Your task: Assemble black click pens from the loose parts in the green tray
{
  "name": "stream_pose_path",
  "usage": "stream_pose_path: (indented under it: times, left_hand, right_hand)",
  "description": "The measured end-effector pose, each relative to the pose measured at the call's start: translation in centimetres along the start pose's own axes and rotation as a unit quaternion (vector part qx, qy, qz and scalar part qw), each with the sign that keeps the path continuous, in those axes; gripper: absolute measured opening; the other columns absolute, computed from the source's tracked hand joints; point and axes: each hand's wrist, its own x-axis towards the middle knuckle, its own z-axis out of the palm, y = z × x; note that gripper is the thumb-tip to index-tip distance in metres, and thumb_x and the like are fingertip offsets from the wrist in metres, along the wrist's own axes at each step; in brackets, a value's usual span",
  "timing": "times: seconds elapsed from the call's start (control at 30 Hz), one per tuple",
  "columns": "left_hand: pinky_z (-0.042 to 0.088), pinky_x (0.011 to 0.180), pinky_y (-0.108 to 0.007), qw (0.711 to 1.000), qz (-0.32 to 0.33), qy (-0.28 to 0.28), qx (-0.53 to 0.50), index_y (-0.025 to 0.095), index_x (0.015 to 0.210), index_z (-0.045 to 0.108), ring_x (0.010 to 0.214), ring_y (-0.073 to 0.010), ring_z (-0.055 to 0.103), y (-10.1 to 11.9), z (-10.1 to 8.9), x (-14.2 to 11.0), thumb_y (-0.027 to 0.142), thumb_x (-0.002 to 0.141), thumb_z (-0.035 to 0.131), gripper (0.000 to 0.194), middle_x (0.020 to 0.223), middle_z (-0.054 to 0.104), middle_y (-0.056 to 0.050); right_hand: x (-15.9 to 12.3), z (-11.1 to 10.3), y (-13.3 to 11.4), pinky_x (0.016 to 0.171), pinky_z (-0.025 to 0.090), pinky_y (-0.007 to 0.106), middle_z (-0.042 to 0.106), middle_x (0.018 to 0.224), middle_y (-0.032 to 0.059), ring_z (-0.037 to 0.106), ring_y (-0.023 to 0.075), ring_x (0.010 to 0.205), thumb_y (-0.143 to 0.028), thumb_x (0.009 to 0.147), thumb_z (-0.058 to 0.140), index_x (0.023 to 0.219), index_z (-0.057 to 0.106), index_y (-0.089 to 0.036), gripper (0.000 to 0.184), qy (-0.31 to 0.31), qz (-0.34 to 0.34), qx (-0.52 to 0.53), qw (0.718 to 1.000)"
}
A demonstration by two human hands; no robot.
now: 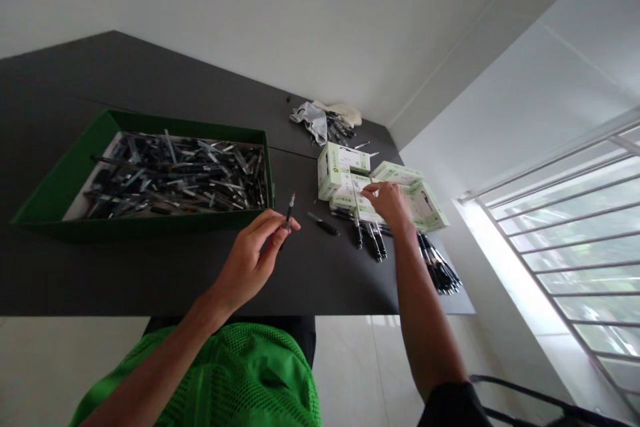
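Observation:
My left hand pinches a dark pen between thumb and fingers. The pen stands nearly upright, its pale, reddish-tipped end pointing up. Over the white and light-green cartons, my right hand has its thumb and fingertips pressed together; whatever they hold, if anything, is too small to make out. A single black pen part lies on the dark table between my hands. Several black pens stick out from beneath the cartons, just below my right hand.
A green box full of loose pens stands on the left of the dark table. Grey and cream gloves lie by more pens at the back. A bundle of pens sits near the right edge, beside a barred window.

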Motion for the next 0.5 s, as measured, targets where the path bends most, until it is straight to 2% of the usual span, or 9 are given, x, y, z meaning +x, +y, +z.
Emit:
stream_pose_path:
  times: [0.17,0.27,0.37,0.4,0.43,0.5]
  left_hand:
    - [0.054,0.094,-0.031,1.000,0.004,-0.001,0.006,0.021,0.109,0.071,0.101,-0.0193,0.068,-0.1,-0.1,0.2,0.032,0.110,0.051,0.023,0.104,0.071,-0.006]
    - [0.054,0.095,-0.031,1.000,0.007,0.003,0.011,0.021,0.110,0.072,0.102,-0.0192,0.069,-0.1,-0.3,0.3,0.031,0.110,0.052,0.022,0.105,0.072,-0.006]
    - [0.054,0.096,-0.030,1.000,0.009,-0.001,0.014,0.021,0.111,0.072,0.104,-0.0189,0.069,0.0,-0.4,0.3,0.028,0.110,0.052,0.021,0.108,0.071,-0.006]
    - [0.053,0.096,-0.030,1.000,0.010,-0.002,0.014,0.021,0.111,0.072,0.104,-0.0187,0.069,0.1,-0.3,0.3,0.027,0.110,0.052,0.021,0.108,0.071,-0.006]
    - [0.053,0.095,-0.029,1.000,0.011,-0.002,0.014,0.020,0.111,0.072,0.103,-0.0185,0.069,0.2,-0.3,0.3,0.027,0.110,0.052,0.021,0.108,0.071,-0.006]
    - [0.053,0.092,-0.028,1.000,0.014,-0.004,0.016,0.020,0.111,0.073,0.100,-0.0179,0.068,0.4,-0.1,0.3,0.026,0.110,0.052,0.021,0.107,0.070,-0.006]
  right_hand:
    - [0.2,0.2,-1.1,0.083,0.050,0.037,0.082,0.092,0.0129,0.074,0.0278,0.090,-0.023,0.087,0.071,0.092,0.086,-0.021,0.016,-0.010,0.001,-0.002,1.000]
    - [-0.8,-1.2,-2.4,0.081,0.051,0.036,0.080,0.088,0.0097,0.071,0.0248,0.084,-0.026,0.088,0.068,0.090,0.084,-0.020,0.018,-0.002,-0.018,0.030,0.999]
    - [-3.0,-3.5,-5.3,0.073,0.051,0.031,0.077,0.086,0.0036,0.066,0.0181,0.075,-0.040,0.093,0.064,0.097,0.079,-0.022,0.024,0.003,-0.073,0.138,0.988]
    - [-3.9,-4.2,-6.5,0.071,0.050,0.031,0.076,0.087,0.0040,0.065,0.0172,0.074,-0.041,0.093,0.066,0.096,0.077,-0.021,0.024,0.000,-0.107,0.254,0.961]
    - [-4.8,-4.9,-7.8,0.072,0.051,0.031,0.076,0.090,0.0038,0.065,0.0171,0.076,-0.042,0.093,0.067,0.094,0.074,-0.021,0.022,-0.005,-0.134,0.364,0.922]
    - [-6.3,-5.7,-10.3,0.074,0.049,0.031,0.075,0.094,0.0018,0.064,0.0165,0.081,-0.042,0.095,0.068,0.095,0.071,-0.024,0.018,0.000,-0.173,0.497,0.850]
